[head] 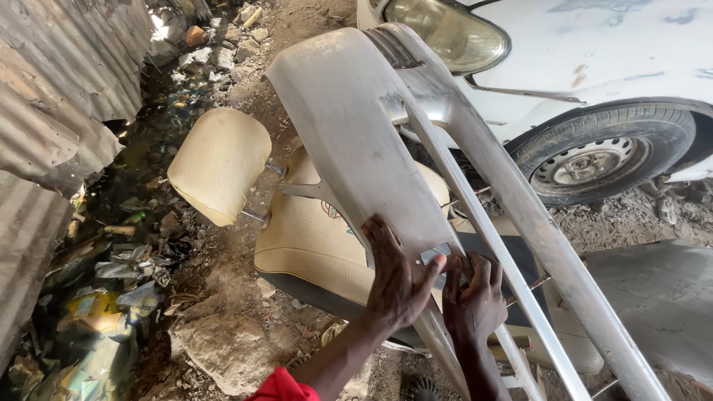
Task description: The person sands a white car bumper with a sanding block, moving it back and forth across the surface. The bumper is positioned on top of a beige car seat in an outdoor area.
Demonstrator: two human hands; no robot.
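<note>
Both hands are up on the pale, dusty car bumper (349, 126), which leans across a tan car seat (312, 238) lying on the dirt ground (230, 289). The left hand (397, 278) lies flat with fingers spread against the bumper's lower face, thumb stretched toward a small grey patch. The right hand (475, 297) sits just beside it, fingers curled over the bumper's lower edge; whether it pinches anything, I cannot tell. The seat's headrest (219, 163) points toward a corrugated metal fence (59, 96), with litter (104, 304) along its foot. Behind the bumper stands a white car (594, 52), its headlight (445, 33) and front wheel (601, 152) in view.
</note>
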